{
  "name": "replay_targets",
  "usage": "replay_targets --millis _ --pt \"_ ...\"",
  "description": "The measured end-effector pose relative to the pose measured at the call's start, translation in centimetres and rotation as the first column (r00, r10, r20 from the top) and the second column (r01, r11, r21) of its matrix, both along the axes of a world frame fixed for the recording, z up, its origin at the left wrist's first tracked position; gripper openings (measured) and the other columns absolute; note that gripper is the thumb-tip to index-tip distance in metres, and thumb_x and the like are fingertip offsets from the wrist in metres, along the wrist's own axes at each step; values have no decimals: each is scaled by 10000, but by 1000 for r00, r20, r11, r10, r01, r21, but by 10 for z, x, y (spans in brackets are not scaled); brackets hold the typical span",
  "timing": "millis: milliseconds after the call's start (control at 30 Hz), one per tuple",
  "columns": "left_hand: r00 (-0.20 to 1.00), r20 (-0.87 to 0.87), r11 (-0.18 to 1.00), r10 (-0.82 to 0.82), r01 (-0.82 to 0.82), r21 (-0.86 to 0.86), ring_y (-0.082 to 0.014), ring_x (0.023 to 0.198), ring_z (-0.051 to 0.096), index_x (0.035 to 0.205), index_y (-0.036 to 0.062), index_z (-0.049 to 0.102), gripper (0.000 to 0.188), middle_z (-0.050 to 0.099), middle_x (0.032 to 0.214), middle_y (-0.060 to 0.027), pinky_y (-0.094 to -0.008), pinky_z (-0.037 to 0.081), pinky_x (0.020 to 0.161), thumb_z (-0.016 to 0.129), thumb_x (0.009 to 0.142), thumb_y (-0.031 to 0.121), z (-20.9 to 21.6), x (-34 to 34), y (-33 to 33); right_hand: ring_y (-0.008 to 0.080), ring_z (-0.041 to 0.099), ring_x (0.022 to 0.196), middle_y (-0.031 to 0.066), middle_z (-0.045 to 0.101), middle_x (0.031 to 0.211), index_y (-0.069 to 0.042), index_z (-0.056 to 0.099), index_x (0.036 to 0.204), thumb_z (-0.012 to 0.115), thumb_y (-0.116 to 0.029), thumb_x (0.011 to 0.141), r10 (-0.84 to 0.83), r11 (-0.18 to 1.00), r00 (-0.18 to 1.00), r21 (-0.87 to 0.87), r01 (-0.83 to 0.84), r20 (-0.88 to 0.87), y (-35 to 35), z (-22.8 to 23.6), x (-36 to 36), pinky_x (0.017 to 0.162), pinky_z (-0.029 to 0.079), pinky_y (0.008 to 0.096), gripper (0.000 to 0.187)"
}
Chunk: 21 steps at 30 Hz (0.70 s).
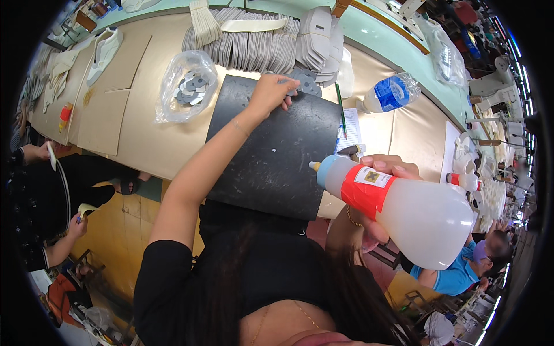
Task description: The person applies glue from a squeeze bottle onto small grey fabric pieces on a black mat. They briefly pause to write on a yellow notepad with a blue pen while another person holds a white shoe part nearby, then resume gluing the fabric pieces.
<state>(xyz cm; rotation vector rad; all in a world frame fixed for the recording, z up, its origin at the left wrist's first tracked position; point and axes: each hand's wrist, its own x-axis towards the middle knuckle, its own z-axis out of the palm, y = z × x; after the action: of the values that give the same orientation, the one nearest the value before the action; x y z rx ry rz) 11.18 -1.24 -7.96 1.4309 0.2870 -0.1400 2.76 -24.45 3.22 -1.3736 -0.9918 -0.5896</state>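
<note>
Below the left hand [270, 97], the black mat [268, 164] has lots of room for a hand to slide. The left arm [210, 153] blocks part of its left side, and the big bottle [424, 216] in the right hand [398, 166] blocks part of its right. Just above the left hand, gray stacks [248, 53] make a wall. A plastic bag [165, 105] sits to that hand's left, and 1 pencil [342, 109] to its right.

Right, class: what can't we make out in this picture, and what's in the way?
All in the head view:
- Palm of the right hand: hidden behind the squeeze bottle.
- Whether the left hand grips a grey piece: the hand itself obscures it.
- Print on the paper sheet: too small.
</note>
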Motion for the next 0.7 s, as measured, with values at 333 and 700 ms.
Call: replay_targets --millis 333,700 --pt "977 -161 968 -141 102 -231 -126 675 600 1124 -47 572 317 623 790 -88 -240 488 630 648 861 113 23 -51 26 308 617 830 187 562 964 91 436 1156 553 -830 628 -49 976 992 204 73 -118 12 -9 3 735 564 409 1068" --pt "995 -43 973 -86 75 -219 -85 579 550 979 -40 633 176 606 709 -35 -206 447 538 678 848 68 71 -115 11 337 660 808 187 576 944 79 445 1115 461 -883 638 -291 944 930 92 317 -226 48 -19 12 723 578 432 1073"
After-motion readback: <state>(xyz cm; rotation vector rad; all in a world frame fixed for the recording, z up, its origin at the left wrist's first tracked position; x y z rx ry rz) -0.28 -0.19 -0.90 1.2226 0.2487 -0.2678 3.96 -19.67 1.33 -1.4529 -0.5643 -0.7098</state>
